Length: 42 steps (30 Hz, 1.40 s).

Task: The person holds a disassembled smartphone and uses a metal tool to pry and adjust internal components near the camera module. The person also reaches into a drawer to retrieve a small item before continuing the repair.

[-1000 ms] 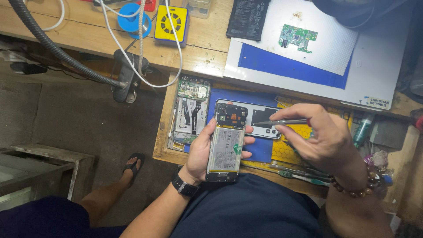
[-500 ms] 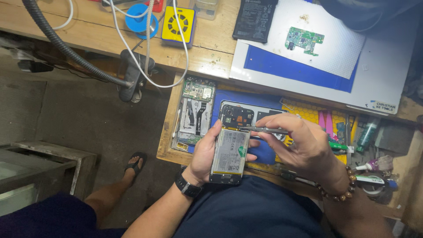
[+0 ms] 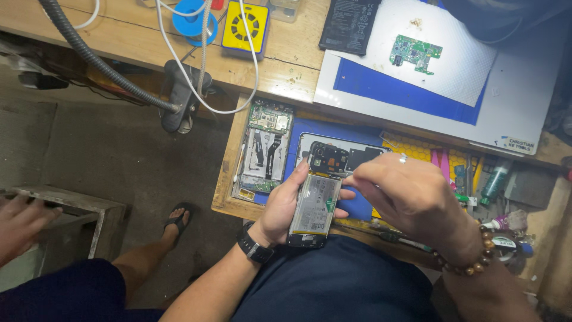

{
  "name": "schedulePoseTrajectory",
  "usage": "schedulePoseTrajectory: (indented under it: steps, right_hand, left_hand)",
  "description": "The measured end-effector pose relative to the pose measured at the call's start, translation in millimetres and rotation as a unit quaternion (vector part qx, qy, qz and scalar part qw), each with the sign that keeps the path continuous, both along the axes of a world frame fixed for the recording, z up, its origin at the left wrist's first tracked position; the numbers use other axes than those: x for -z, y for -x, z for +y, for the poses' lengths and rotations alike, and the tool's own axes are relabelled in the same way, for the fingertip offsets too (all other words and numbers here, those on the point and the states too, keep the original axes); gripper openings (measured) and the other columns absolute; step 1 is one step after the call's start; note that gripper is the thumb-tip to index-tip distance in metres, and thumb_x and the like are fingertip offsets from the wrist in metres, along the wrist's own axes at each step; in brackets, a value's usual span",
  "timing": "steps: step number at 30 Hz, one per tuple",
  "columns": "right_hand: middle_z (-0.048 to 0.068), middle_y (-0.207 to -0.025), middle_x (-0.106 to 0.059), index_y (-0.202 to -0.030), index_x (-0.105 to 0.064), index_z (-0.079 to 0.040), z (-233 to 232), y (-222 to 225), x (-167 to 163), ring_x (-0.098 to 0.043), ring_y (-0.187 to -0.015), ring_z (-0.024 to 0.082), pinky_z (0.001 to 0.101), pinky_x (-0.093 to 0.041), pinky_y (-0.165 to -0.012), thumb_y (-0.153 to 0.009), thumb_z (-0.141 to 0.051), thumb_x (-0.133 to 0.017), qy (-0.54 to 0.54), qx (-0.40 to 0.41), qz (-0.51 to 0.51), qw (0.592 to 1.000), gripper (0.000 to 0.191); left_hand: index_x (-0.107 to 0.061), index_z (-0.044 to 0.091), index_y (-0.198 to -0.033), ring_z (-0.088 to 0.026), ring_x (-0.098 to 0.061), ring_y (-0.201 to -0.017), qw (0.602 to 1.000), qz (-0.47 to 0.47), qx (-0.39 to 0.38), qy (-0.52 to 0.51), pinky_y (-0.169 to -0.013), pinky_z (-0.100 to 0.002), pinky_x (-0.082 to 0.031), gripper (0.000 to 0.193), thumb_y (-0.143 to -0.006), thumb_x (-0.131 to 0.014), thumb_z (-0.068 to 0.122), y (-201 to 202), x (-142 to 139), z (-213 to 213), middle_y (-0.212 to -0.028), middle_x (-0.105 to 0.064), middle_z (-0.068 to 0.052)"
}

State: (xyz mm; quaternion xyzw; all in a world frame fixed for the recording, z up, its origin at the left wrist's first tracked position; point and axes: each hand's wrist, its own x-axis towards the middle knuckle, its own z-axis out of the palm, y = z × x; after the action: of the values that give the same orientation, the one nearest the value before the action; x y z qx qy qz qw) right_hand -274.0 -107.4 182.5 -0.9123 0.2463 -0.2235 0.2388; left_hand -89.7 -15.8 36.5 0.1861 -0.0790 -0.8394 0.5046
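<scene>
Wooden workbench (image 3: 149,56) runs along the top of the view, with an open drawer (image 3: 225,179) pulled out beneath it, lined with a blue mat. Bare concrete floor to the left.

Left hand (image 3: 285,206) cradles an opened phone (image 3: 316,200) from below and from its left side, fingers wrapped round the edges, grip firm. Phone is held over the front edge of the drawer, just above the lap, back cover off, its pale battery and dark camera block exposed. Black watch (image 3: 255,247) on that wrist.

Right hand (image 3: 411,194) is curled over the phone's upper right edge, fingertips pinched narrow at the seam between battery and camera block. A thin tool appears to sit in the pinch, but it is mostly hidden; I cannot tell what kind. Bead bracelet (image 3: 462,262) on that wrist.

In the drawer: a second stripped phone frame (image 3: 263,149) lies flat at the left, a pale rear panel (image 3: 363,155) just behind the held phone, a small green bottle (image 3: 494,182) and loose tools at the right.

On the bench: green circuit board (image 3: 415,53) on a white sheet, black battery (image 3: 350,25) beside it, yellow fan unit (image 3: 245,27), blue tape roll (image 3: 193,21), white cables, grey flexible hose (image 3: 98,62).

Another person's hand (image 3: 21,223) rests on a metal stool frame at far left. A sandalled foot (image 3: 177,217) stands on the floor.
</scene>
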Motion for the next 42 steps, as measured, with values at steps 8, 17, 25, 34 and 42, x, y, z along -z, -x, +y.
schedulePoseTrajectory:
  steps: [8, 17, 25, 34, 42]
  right_hand:
    - [0.008, -0.092, -0.077, -0.105, -0.074, -0.003, 5, -5, -2, -0.074, -0.075, 0.020, 0.0347, -0.056, -0.066, -0.090, -0.018, -0.077, -0.052, 0.096, 0.102, 0.989, 0.022]
    - [0.012, -0.103, -0.073, -0.115, -0.059, 0.000, 11, -11, 2, -0.076, -0.087, 0.023, 0.0331, -0.061, -0.073, -0.090, -0.008, -0.076, -0.007, 0.003, -0.013, 1.000, 0.031]
    - [0.017, -0.105, -0.072, -0.114, -0.058, 0.001, 13, -13, 4, -0.075, -0.091, 0.030, 0.0366, -0.060, -0.076, -0.087, -0.005, -0.076, 0.020, 0.020, -0.004, 1.000, 0.033]
    - [0.013, -0.095, -0.074, -0.103, -0.064, -0.001, 21, -13, -1, -0.075, -0.084, 0.028, 0.0382, -0.058, -0.070, -0.087, -0.003, -0.079, -0.013, 0.069, 0.014, 0.997, 0.022]
    - [0.015, -0.100, -0.073, -0.109, -0.061, 0.001, 23, -8, 1, -0.074, -0.084, 0.031, 0.0398, -0.058, -0.071, -0.086, -0.006, -0.079, -0.001, 0.073, 0.020, 0.997, 0.030]
  left_hand:
    - [-0.043, -0.002, -0.151, -0.033, -0.065, -0.121, 1.000, 0.020, 0.001, -0.022, -0.096, -0.047, -0.061, 0.069, -0.113, -0.019, 0.050, -3, -8, 4, -0.139, -0.058, -0.024]
    - [-0.041, 0.000, -0.154, -0.037, -0.060, -0.127, 0.999, 0.049, 0.010, -0.001, -0.101, -0.053, -0.057, 0.067, -0.114, -0.019, 0.050, -8, -11, 3, -0.139, -0.056, -0.025]
    - [-0.043, 0.000, -0.152, -0.037, -0.059, -0.127, 0.999, 0.050, 0.001, -0.006, -0.102, -0.053, -0.056, 0.069, -0.113, -0.019, 0.051, -10, -9, 3, -0.140, -0.057, -0.026]
    - [-0.043, -0.001, -0.150, -0.036, -0.061, -0.126, 0.999, 0.030, 0.013, -0.017, -0.100, -0.052, -0.058, 0.069, -0.112, -0.018, 0.051, -10, -10, 4, -0.140, -0.058, -0.025]
    - [-0.044, 0.000, -0.151, -0.035, -0.062, -0.124, 0.999, 0.029, 0.010, -0.016, -0.098, -0.051, -0.059, 0.068, -0.113, -0.019, 0.050, -6, -9, 5, -0.139, -0.057, -0.024]
